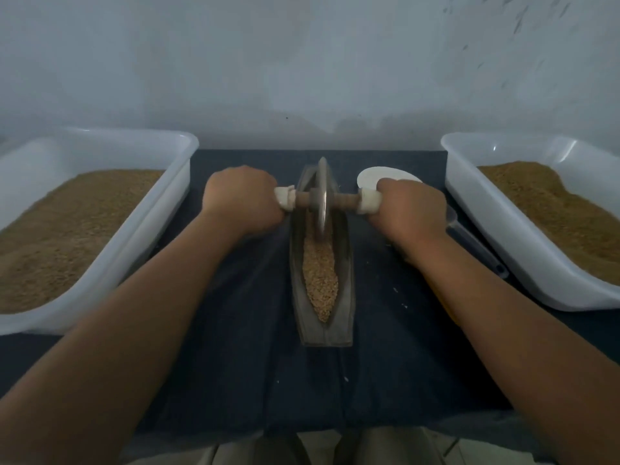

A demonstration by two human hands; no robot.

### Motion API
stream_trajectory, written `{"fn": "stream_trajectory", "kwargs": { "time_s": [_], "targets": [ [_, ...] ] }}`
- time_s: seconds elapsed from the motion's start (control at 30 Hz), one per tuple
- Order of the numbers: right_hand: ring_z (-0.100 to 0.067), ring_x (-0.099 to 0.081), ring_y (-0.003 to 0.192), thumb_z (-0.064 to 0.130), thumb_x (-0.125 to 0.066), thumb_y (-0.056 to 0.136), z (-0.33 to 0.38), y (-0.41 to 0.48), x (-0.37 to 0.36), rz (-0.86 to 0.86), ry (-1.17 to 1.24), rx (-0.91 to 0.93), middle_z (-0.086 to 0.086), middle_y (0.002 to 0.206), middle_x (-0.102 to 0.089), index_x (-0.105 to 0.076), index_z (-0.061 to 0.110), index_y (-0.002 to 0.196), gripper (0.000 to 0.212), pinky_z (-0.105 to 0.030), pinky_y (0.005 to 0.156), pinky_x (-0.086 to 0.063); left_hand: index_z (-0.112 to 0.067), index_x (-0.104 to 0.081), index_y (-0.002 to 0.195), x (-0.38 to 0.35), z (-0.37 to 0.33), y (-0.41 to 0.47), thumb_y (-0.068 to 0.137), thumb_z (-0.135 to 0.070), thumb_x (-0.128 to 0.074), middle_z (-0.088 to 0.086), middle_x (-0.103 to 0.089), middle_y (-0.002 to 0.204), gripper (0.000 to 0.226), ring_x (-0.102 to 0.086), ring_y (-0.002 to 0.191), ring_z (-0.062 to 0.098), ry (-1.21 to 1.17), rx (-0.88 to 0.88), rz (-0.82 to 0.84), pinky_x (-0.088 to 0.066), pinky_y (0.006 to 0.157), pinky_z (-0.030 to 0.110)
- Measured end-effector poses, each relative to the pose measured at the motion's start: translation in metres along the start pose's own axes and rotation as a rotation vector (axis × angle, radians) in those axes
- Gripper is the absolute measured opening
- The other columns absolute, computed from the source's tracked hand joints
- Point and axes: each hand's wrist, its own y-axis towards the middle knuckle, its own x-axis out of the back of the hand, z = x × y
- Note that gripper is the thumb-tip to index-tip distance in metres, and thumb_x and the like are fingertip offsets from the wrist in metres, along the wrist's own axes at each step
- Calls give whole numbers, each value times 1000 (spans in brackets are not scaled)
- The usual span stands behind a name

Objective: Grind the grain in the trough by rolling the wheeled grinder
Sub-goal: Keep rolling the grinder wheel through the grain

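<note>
Between the left hand (pixel 242 200) and right hand (pixel 412 209), each curled round an axle end, one wheeled grinder (pixel 322 196) stands in one grain-filled trough (pixel 349 283); two bins, one outside each hand: left bin (pixel 181 182), right bin (pixel 469 193).

Worktop (pixel 241 330) covered in a dark blue cloth (pixel 385 364). Centre: long grinding trough (pixel 347 297), running away from the viewer. White plastic tub (pixel 161 209) at left, second tub (pixel 486 209) at right. White round plate (pixel 375 174) near the trough's far end. Clear scoop (pixel 476 243) just beside the right tub.

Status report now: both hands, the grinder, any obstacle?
Left hand and right hand each grip a handle of the wheeled grinder. Wheel sits in trough, far end; grain lies nearer. Nothing blocks the roll.
</note>
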Motion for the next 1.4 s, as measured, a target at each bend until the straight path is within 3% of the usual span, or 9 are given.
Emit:
{"fn": "stream_trajectory", "kwargs": {
  "time_s": [0.27, 0.37, 0.53, 0.7, 0.9, 1.03, 1.13, 1.27, 1.4],
  "targets": [
    [-16, -27, 45, 48, -80, 70, -10, -76, 35, -108, -3, 203, 16, 54, -20, -45, 28, 64, 42, -16, 48, -15, -31, -37, 61, 10, 4, -100, 78, -54, -61, -11, -42, 53, 36, -41, 45, 10, 27, -87, -47, -26, 48, 23],
    [-16, -31, 44, 45, -86, 67, -15, -92, 29, -78, 15, 196, 15, 54, -28, -48, 27, 66, 42, -18, 45, -21, -32, -33, 60, 12, 5, -108, 72, -53, -65, -12, -37, 49, 40, -38, 41, 11, 60, -135, -107, -20, 48, 20],
    [-23, -32, 49, 37, -79, 75, -3, -33, 13, -163, -55, 110, 10, 54, -30, -43, 22, 64, 40, -19, 51, -11, -25, -48, 65, 0, -1, -43, 86, -54, -55, -7, -53, 64, 36, -59, 61, 24, -1, 9, -20, -39, 57, 29],
    [-21, -30, 47, 30, -79, 74, 4, -9, 17, -150, -73, 72, 7, 52, -33, -49, 18, 61, 34, -21, 52, -9, -24, -56, 65, -7, -3, -25, 92, -55, -48, -6, -56, 63, 42, -49, 54, 16, -41, 52, -53, -29, 51, 26],
    [-19, -40, 43, 61, -63, 80, -17, -80, 26, -104, 18, 182, 11, 50, -42, -51, 27, 66, 38, -19, 45, -20, -31, -32, 60, 11, 0, -85, 71, -54, -66, -12, -38, 51, 42, -32, 41, 10, 92, -145, -142, -21, 49, 20],
    [-17, -40, 45, 63, -57, 79, -18, -78, 25, -100, 56, 187, 12, 50, -40, -49, 28, 66, 38, -20, 45, -25, -31, -32, 59, 4, 1, -87, 70, -54, -65, -13, -38, 50, 41, -35, 41, 12, 74, -130, -139, -21, 49, 20],
    [-22, -37, 50, 53, -69, 79, -9, -40, 15, -140, -5, 146, 10, 54, -37, -45, 25, 65, 39, -19, 49, -15, -27, -47, 62, -7, -1, -54, 81, -56, -51, -8, -48, 57, 35, -49, 50, 20, 6, -2, -87, -33, 52, 25],
    [-25, -46, 53, 29, -70, 77, 2, -4, 13, -94, -48, 94, 3, 58, -43, -51, 18, 67, 24, -27, 48, -28, -24, -52, 64, -14, -2, -25, 86, -56, -47, -4, -56, 64, 39, -55, 57, 22, -77, 79, -50, -36, 53, 28],
    [-23, -35, 49, 27, -76, 72, 0, -28, 30, -112, -61, 150, 4, 56, -39, -50, 17, 65, 28, -23, 47, -21, -25, -46, 62, -6, -2, -63, 86, -50, -61, -8, -49, 58, 38, -54, 53, 23, -53, 32, -85, -35, 52, 27]
  ]
}}
